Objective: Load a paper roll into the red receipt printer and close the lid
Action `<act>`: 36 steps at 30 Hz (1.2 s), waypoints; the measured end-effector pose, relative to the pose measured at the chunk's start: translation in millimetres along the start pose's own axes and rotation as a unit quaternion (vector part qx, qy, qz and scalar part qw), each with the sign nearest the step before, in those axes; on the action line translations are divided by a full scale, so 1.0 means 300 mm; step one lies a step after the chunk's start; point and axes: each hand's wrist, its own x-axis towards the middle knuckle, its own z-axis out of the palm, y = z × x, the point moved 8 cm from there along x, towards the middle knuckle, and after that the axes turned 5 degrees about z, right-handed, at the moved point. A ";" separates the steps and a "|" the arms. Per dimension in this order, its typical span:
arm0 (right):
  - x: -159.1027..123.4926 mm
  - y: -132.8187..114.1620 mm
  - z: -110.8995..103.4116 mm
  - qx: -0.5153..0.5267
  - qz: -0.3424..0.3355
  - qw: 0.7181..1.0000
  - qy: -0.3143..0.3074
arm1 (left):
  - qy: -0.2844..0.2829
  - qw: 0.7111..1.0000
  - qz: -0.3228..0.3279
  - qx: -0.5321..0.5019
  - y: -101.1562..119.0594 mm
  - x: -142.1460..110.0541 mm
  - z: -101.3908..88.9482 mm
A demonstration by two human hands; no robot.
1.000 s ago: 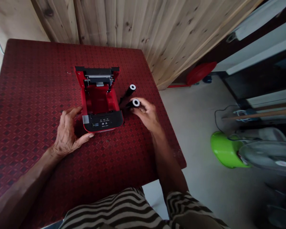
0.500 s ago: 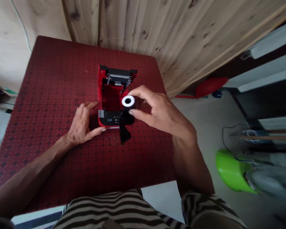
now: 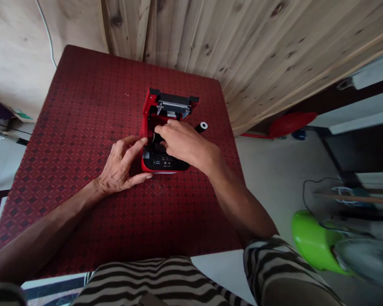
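A red and black label printer (image 3: pixel 166 163) stands on the table with its lid (image 3: pixel 174 100) raised. My left hand (image 3: pixel 123 163) grips its front left corner, fingertips on the side wall and thumb along the front. Over the open compartment reaches my right hand (image 3: pixel 187 142), its fingers closed around a black roll (image 3: pixel 157 138) that is down inside the printer. Most of that roll is hidden by the hand. A second black roll (image 3: pixel 203 126) with a white-ringed end lies on the table just right of the printer.
The table (image 3: pixel 95 106) has a dark red patterned cover and meets a wooden plank wall (image 3: pixel 191 38). To the right, on the floor, are a green plastic object (image 3: pixel 309 238), a red rounded item (image 3: pixel 292 123) and a cable (image 3: pixel 304 191).
My right hand has picked up one black roll from beside the printer, carried it left, and lowered it into the compartment. My left hand stays at the printer's corner; the view has shifted.
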 end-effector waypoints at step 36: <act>-0.192 -0.003 -0.024 0.207 -0.116 0.940 0.244 | -0.011 1.000 0.020 -0.002 0.021 0.015 -0.012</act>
